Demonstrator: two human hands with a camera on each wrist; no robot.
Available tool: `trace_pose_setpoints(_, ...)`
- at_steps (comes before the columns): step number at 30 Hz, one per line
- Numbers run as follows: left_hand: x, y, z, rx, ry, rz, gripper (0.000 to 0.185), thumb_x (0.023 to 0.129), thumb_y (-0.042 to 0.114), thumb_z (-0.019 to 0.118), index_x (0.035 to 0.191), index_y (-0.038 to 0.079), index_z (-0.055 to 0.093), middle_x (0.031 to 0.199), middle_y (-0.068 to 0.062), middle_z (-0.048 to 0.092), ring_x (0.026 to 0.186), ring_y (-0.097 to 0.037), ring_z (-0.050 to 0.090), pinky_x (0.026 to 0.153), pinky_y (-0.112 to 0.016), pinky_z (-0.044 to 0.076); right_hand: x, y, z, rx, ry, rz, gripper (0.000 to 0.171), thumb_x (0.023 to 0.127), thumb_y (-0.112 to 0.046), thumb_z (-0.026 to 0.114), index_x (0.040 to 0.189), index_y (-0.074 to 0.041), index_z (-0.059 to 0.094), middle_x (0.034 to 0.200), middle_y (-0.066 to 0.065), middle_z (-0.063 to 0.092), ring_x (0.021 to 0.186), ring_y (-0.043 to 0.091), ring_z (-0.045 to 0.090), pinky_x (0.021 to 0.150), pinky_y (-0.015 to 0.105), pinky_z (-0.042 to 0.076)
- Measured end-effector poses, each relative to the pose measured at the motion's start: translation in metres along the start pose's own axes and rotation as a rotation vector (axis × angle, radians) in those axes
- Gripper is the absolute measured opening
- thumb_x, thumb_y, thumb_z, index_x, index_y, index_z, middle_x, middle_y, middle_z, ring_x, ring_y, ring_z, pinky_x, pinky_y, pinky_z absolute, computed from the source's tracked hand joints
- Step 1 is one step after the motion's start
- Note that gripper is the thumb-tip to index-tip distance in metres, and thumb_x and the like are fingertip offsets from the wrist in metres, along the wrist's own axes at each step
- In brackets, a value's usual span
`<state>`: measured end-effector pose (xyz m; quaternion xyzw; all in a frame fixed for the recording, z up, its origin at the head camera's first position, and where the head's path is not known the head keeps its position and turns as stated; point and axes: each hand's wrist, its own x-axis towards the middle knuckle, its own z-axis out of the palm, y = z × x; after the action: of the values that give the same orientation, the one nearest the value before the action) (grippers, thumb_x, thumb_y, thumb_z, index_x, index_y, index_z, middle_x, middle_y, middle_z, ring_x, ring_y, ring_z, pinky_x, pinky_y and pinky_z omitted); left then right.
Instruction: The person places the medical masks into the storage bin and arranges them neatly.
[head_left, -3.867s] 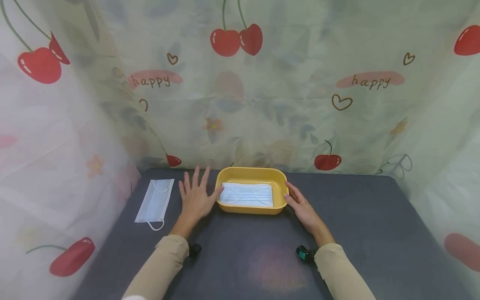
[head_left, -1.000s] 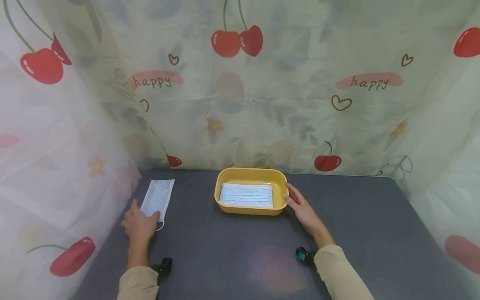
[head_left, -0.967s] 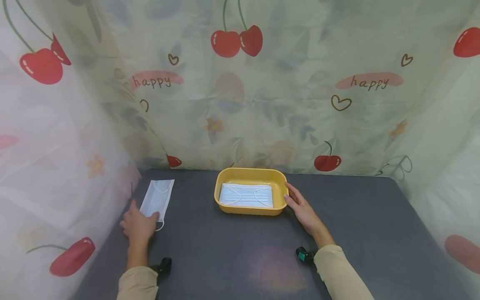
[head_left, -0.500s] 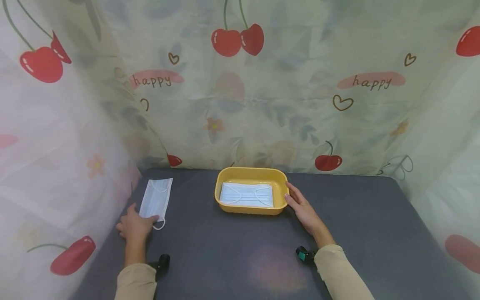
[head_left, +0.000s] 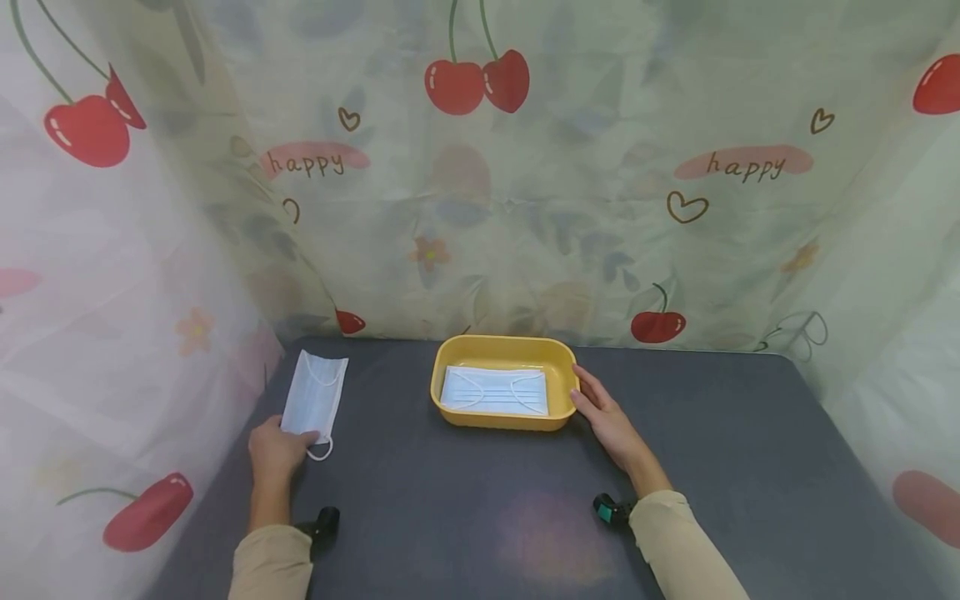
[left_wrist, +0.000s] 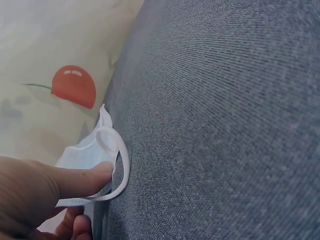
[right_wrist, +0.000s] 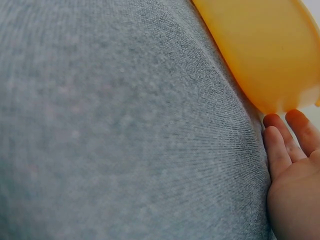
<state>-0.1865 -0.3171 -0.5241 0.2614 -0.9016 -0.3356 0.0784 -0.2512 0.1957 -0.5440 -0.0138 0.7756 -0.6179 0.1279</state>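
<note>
At the left of the table, my left hand pinches the near edge of a pale blue face mask. In the left wrist view the thumb lies on top of the mask, with curled fingers below it. A white ear loop hangs past the thumb. My right hand touches the right end of a yellow tray. The right wrist view has its extended fingertips against the tray's outer wall. Inside the tray a second face mask lies flat, ear loops on top.
The dark grey table carries the tray near its back edge. A fabric curtain printed with cherries hangs behind and at both sides. Dark wrist cameras sit on both wrists.
My left hand left the tray's left side, went to the mask at the left and now pinches it. The mask's far end has risen slightly. The right hand stays at the tray.
</note>
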Motion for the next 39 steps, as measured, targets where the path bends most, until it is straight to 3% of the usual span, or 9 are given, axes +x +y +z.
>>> trace_pose_setpoints(7, 0.002, -0.001, 0.001, 0.004, -0.048, -0.034, 0.064, 0.086, 0.02, 0.073, 0.135, -0.013, 0.05, 0.132, -0.04, 0.055, 0.122, -0.058, 0.051, 0.104, -0.065, 0.043, 0.001, 0.001, 0.0, -0.008, 0.004, 0.009, 0.063, 0.106, -0.043, 0.05, 0.162, -0.035, 0.023, 0.173, 0.003, 0.017, 0.161, 0.027, 0.014, 0.129, 0.056, 0.015)
trace_pose_setpoints(10, 0.002, 0.0, 0.002, 0.012, -0.051, -0.01, 0.058, 0.087, 0.02, 0.067, 0.132, -0.014, 0.054, 0.13, -0.04, 0.057, 0.12, -0.058, 0.054, 0.101, -0.065, 0.046, 0.001, 0.001, 0.001, -0.006, 0.001, 0.007, 0.062, 0.106, -0.043, 0.05, 0.162, -0.035, 0.023, 0.173, 0.004, 0.017, 0.161, 0.027, 0.014, 0.129, 0.056, 0.015)
trace_pose_setpoints(16, 0.0, 0.003, 0.001, -0.019, -0.001, 0.051, 0.046, 0.089, 0.02, 0.056, 0.119, -0.015, 0.062, 0.122, -0.04, 0.062, 0.11, -0.058, 0.059, 0.092, -0.064, 0.049, 0.001, 0.002, 0.0, 0.002, -0.002, -0.001, 0.062, 0.106, -0.041, 0.05, 0.162, -0.033, 0.024, 0.172, 0.004, 0.017, 0.161, 0.027, 0.014, 0.129, 0.056, 0.015)
trace_pose_setpoints(23, 0.003, 0.005, 0.002, -0.087, 0.032, 0.054, 0.049, 0.095, 0.017, 0.049, 0.132, -0.015, 0.051, 0.131, -0.042, 0.055, 0.12, -0.06, 0.052, 0.101, -0.067, 0.043, 0.001, 0.002, 0.001, -0.008, 0.009, 0.009, 0.063, 0.106, -0.042, 0.051, 0.162, -0.035, 0.024, 0.172, 0.004, 0.019, 0.161, 0.027, 0.015, 0.129, 0.056, 0.016)
trace_pose_setpoints(32, 0.005, 0.014, 0.0, -0.183, 0.082, 0.04, 0.048, 0.099, 0.012, 0.048, 0.145, -0.002, 0.048, 0.144, -0.032, 0.054, 0.131, -0.053, 0.05, 0.11, -0.067, 0.038, 0.003, 0.002, -0.001, -0.003, 0.004, 0.014, 0.063, 0.106, -0.043, 0.05, 0.162, -0.035, 0.023, 0.173, 0.004, 0.018, 0.161, 0.028, 0.015, 0.129, 0.056, 0.016)
trace_pose_setpoints(39, 0.005, 0.023, -0.003, -0.24, 0.139, 0.068, 0.044, 0.1, 0.014, 0.047, 0.142, 0.002, 0.054, 0.141, -0.029, 0.058, 0.125, -0.049, 0.055, 0.105, -0.061, 0.043, -0.001, -0.005, -0.001, 0.013, -0.017, 0.016, 0.064, 0.107, -0.038, 0.049, 0.163, -0.031, 0.02, 0.173, 0.006, 0.015, 0.161, 0.029, 0.012, 0.129, 0.056, 0.014)
